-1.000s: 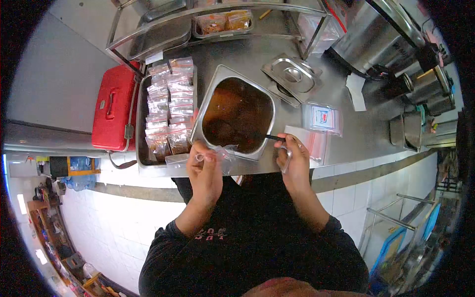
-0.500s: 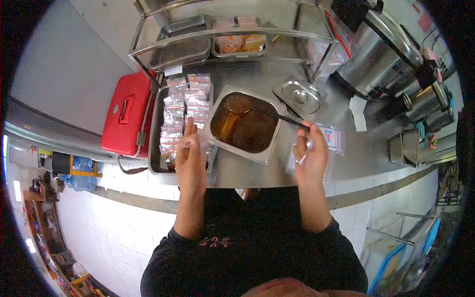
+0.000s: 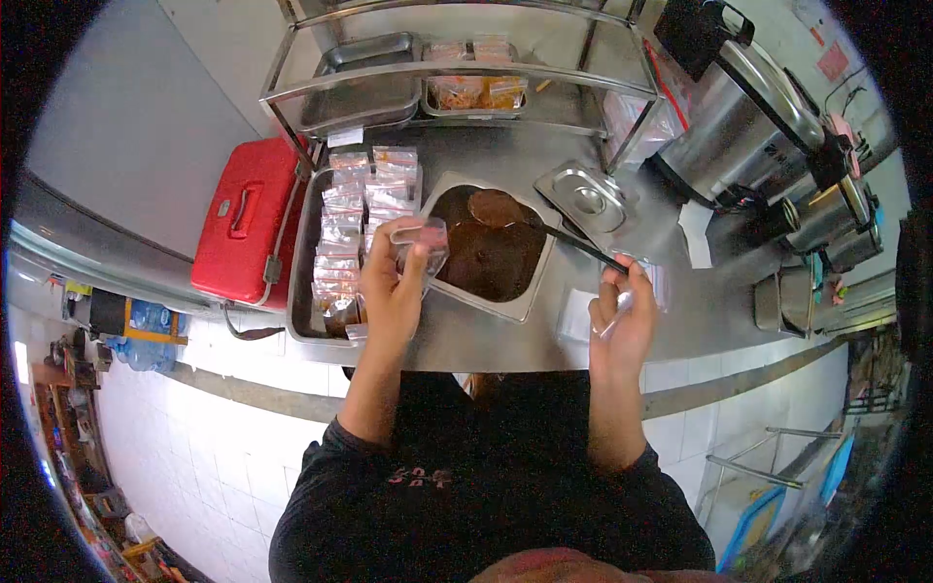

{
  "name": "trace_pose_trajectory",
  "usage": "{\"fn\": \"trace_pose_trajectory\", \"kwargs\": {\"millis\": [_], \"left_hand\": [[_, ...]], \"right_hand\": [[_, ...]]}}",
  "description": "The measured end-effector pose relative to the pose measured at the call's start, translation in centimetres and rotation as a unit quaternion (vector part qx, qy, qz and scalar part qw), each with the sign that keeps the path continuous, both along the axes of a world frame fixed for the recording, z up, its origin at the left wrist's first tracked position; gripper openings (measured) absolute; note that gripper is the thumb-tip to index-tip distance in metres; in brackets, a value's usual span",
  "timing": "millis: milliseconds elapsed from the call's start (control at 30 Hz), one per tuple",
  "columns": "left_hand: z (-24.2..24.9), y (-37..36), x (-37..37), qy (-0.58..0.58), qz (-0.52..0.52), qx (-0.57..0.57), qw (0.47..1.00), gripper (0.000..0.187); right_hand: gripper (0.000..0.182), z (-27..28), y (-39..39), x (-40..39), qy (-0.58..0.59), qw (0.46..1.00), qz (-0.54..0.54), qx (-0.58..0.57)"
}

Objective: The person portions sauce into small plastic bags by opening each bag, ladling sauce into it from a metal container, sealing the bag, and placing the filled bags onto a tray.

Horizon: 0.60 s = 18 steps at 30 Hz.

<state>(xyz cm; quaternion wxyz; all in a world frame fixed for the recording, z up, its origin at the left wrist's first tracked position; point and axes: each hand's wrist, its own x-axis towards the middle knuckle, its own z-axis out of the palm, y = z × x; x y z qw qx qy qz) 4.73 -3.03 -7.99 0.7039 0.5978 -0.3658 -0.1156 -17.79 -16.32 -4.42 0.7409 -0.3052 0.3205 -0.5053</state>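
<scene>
A small clear plastic bag point(image 3: 433, 240) is pinched in my left hand point(image 3: 391, 291), at the left rim of a steel pan point(image 3: 507, 309) of dark brown sauce point(image 3: 491, 262). My right hand point(image 3: 623, 321) grips the black handle of a ladle point(image 3: 583, 245). The ladle's bowl, coated with brown sauce, is over the far part of the pan. Some clear plastic also shows against the lower fingers of my right hand. Flat clear bags point(image 3: 575, 316) lie on the counter beside that hand.
Left of the pan, a steel tray point(image 3: 303, 291) holds rows of filled sachets point(image 3: 340, 233). A red case point(image 3: 248, 223) stands farther left. Behind the pan lies a steel lid point(image 3: 586, 199), under a metal rack point(image 3: 466, 73). A large steel pot point(image 3: 743, 121) is at the right.
My left hand has moved right, from over the sachets to the pan, and a clear bag now shows in it. The ladle's bowl has shifted slightly and shows more clearly.
</scene>
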Motion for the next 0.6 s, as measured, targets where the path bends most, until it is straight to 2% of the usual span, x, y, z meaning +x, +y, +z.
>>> {"fn": "trace_pose_trajectory", "kwargs": {"millis": [100, 133, 200, 233, 367, 500, 600], "left_hand": [[2.3, -0.4, -1.0, -0.04, 0.029, 0.058, 0.997, 0.037], [2.1, -0.4, -0.9, -0.036, 0.031, 0.058, 0.997, 0.037], [2.0, -0.5, -0.4, -0.119, 0.043, 0.057, 0.99, 0.037], [1.8, -0.5, -0.5, -0.118, 0.046, 0.056, 0.99, 0.037], [1.8, -1.1, -0.6, -0.201, 0.087, 0.078, 0.973, 0.047], [1.8, -1.9, -0.9, -0.302, 0.127, 0.099, 0.94, 0.059], [2.2, -2.5, -1.4, -0.315, 0.125, 0.096, 0.936, 0.065]], "right_hand": [[0.029, -0.3, -0.3, -0.2, 0.011, 1.0, -0.004, -0.015], [0.029, -0.4, -0.3, -0.4, 0.001, 1.0, 0.0, -0.017], [0.03, -0.3, -0.3, -0.5, -0.009, 1.0, 0.009, -0.02], [0.029, -0.1, -0.2, -0.5, -0.004, 1.0, 0.001, -0.027], [0.029, 0.0, -0.5, -0.6, -0.004, 0.999, -0.029, -0.023], [0.028, 1.7, -0.6, -0.7, 0.005, 0.998, -0.039, -0.044], [0.027, 3.6, -0.6, -0.4, -0.016, 0.996, -0.052, -0.07]]}}
